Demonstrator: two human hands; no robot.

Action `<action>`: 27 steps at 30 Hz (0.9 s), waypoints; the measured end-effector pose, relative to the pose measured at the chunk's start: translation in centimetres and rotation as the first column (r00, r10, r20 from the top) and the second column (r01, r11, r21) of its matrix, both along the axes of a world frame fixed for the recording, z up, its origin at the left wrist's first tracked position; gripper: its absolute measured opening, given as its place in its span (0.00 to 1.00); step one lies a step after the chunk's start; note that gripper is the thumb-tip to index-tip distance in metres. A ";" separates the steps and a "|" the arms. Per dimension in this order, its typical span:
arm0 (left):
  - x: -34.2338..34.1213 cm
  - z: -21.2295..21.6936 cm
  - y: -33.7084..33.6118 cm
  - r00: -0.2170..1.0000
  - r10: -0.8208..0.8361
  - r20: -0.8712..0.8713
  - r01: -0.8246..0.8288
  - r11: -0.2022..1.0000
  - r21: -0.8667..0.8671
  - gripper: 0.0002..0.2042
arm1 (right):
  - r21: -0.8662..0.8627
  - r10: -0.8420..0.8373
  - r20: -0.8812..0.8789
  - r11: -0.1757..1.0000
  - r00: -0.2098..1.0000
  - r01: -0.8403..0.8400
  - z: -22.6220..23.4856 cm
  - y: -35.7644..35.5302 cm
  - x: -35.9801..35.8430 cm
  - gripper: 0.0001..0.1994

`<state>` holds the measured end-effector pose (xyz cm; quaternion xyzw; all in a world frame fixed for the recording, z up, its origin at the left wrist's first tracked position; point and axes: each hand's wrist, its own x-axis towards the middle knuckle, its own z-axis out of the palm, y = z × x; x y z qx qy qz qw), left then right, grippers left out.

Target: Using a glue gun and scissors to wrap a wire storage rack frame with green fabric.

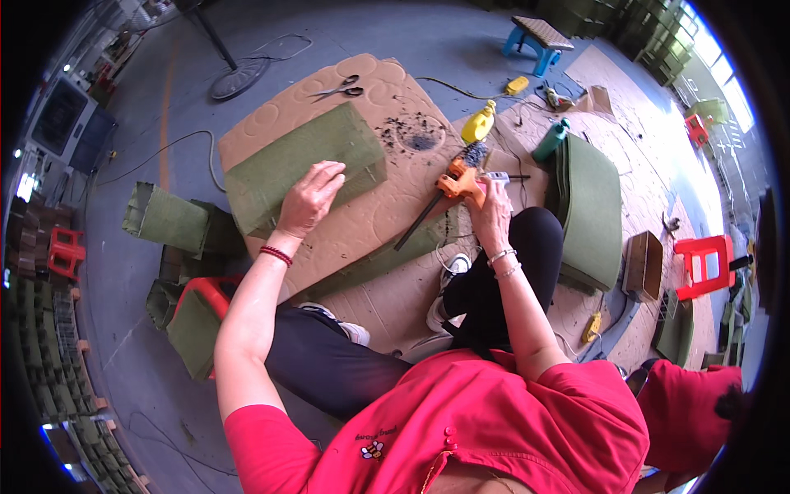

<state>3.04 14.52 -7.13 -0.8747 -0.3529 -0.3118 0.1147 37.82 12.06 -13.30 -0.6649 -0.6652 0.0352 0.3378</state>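
One matt green box [288, 156] | left hand [311, 198]: grip unclear | right hand [492, 218]: gripping orange glue gun [457, 181]

A brown cardboard worktop [370, 224], marked with round impressions, carries a green felt-like box [288, 156], a pair of scissors [340, 88] near its far edge and a scatter of dark crumbs [422, 142] right of the box. On the grey floor [140, 272] stand a round fan base [237, 81] and a blue stool [539, 41]; flat cardboard sheets [634, 152] there bear stacked green panels [592, 210] and an open brown box [642, 290].
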 end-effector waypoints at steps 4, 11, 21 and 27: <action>0.6 -0.2 0.4 0.997 -0.012 0.082 0.015 0.999 -0.037 0.08 | -0.050 0.027 0.215 0.999 0.976 -0.016 -2.8 1.0 0.0 0.29; 0.9 -0.2 0.3 0.994 0.006 0.111 -0.001 0.999 -0.046 0.08 | -0.093 -0.115 0.246 0.986 0.962 0.142 -2.9 3.1 -0.7 0.35; 1.0 0.0 0.1 0.925 0.110 0.363 -0.048 0.983 -0.177 0.04 | 0.245 0.056 -0.493 0.967 0.868 0.077 0.6 1.5 0.8 0.23; -0.2 0.1 0.7 0.658 0.327 0.679 0.038 0.886 -0.463 0.05 | 0.085 0.008 -0.985 0.889 -0.171 -0.450 5.3 -3.4 -2.4 0.24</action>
